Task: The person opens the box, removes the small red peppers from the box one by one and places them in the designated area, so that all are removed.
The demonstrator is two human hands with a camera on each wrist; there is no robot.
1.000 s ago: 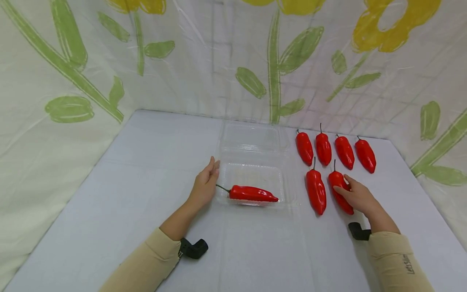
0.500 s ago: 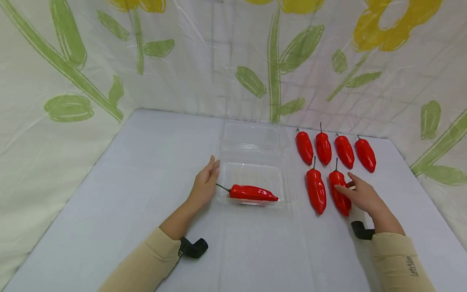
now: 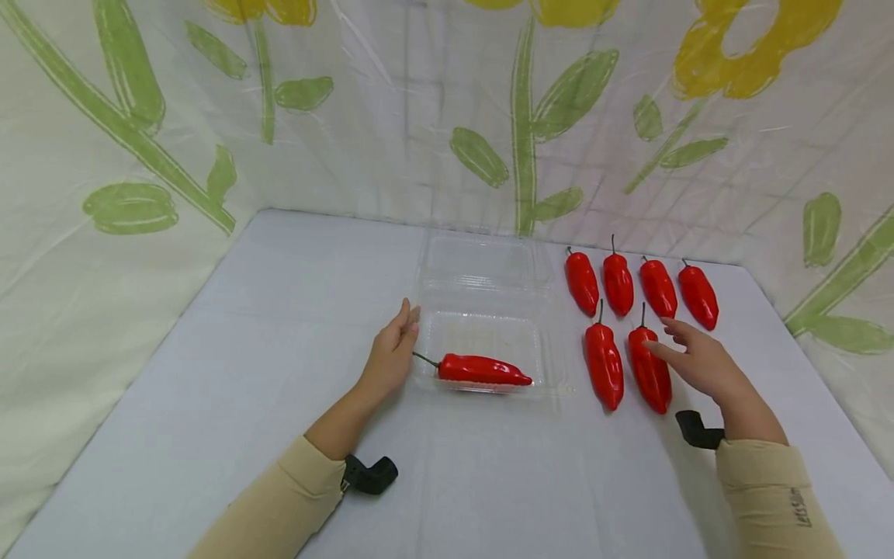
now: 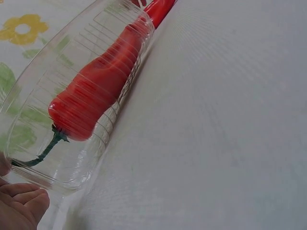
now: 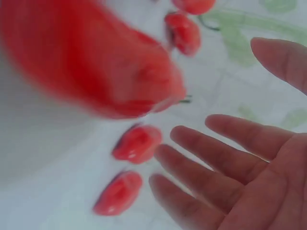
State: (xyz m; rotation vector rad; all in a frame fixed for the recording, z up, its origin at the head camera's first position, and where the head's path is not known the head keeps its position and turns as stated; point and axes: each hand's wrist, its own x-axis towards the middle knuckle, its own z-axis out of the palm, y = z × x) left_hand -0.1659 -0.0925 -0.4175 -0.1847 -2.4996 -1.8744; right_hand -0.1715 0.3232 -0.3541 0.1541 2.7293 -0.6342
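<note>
Seen from the head view, a long red chili pepper (image 3: 484, 370) with a green stem lies along the near side of a clear plastic clamshell box (image 3: 489, 322). My left hand (image 3: 391, 353) rests at the box's left side, fingers extended along it; the left wrist view shows its fingertips (image 4: 33, 199) right at the rim by the stem. My right hand (image 3: 705, 365) is open, fingers spread, beside the right pepper (image 3: 650, 373) of the near pair. In the right wrist view, a blurred red pepper (image 5: 105, 67) fills the upper left, apart from the fingers.
Another pepper (image 3: 604, 366) lies left of the one by my right hand. Behind them is a row of several more peppers (image 3: 619, 286). The box's lid (image 3: 482, 260) stands open toward the back. A flowered sheet (image 3: 349, 140) hangs behind the white table (image 3: 279, 310).
My right hand has let go of the right pepper of the near pair, spread its fingers and drawn back to the right. That pepper has turned slightly upright. The left hand stays put.
</note>
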